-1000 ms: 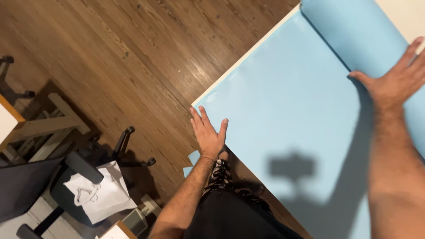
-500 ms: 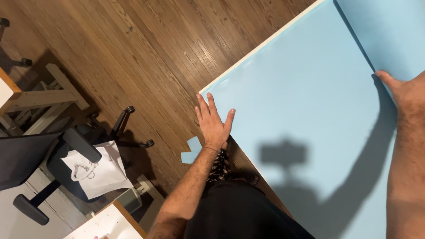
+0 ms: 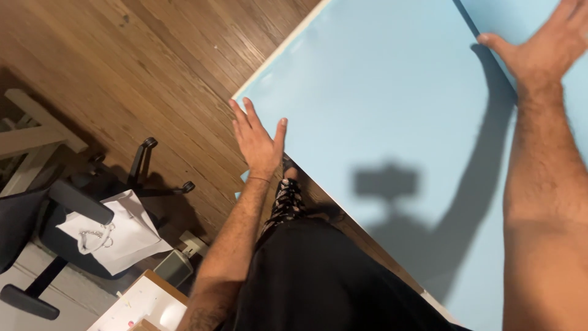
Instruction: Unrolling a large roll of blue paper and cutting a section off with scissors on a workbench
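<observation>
My left hand [image 3: 257,142] lies flat, fingers apart, on the blue sheet [image 3: 380,104] at its corner on the counter, right hand [image 3: 545,46] flat, fingers apart, at the roll edge; I'd press evenly.

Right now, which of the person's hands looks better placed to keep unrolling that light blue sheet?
Probably the right hand: it lies flat on the rolled part at the sheet's far end. The left hand presses the near corner of the light blue sheet, well away from the roll, pinning it down.
</observation>
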